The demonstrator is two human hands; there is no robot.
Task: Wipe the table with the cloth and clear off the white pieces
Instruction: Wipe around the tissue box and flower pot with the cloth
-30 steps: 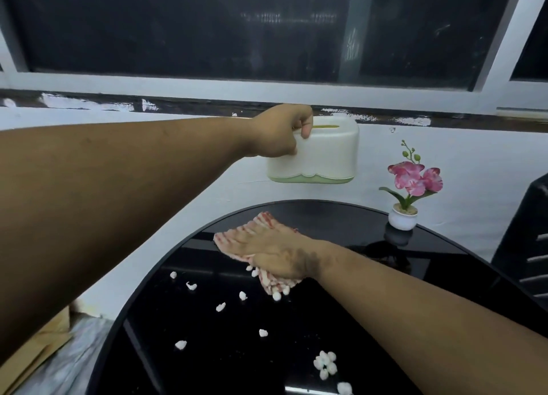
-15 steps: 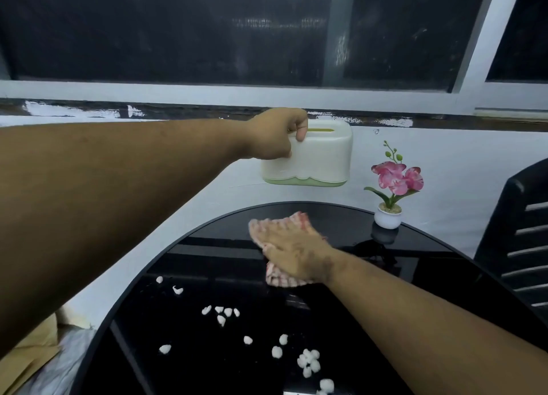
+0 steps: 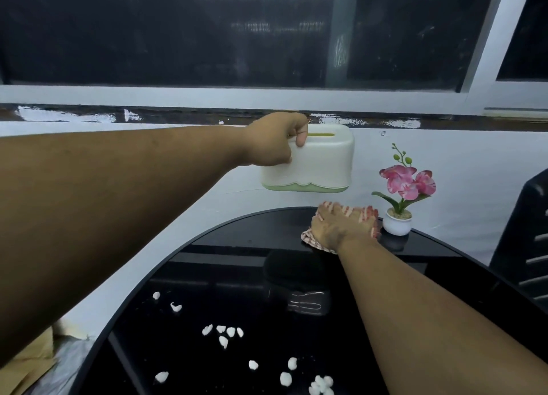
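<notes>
The counter (image 3: 237,261) is bare black glass through its middle, between the cloth (image 3: 367,217) at 1 o'clock and the white pieces (image 3: 224,334) strewn from 6 to 8 o'clock. The flower pot (image 3: 396,223) stands just beside the cloth on its right, blocking that way. The box (image 3: 323,163) hangs lifted above the far edge at 12 o'clock. A dark chair (image 3: 525,240) crowds the rim at 3 o'clock.

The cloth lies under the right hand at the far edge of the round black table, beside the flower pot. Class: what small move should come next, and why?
Probably draw the right hand and the striped cloth back toward the near edge. The white pieces lie scattered on the near half of the black table, none by the cloth, and the flower pot stands close beside it. The left hand holds the tissue box clear above.
</notes>
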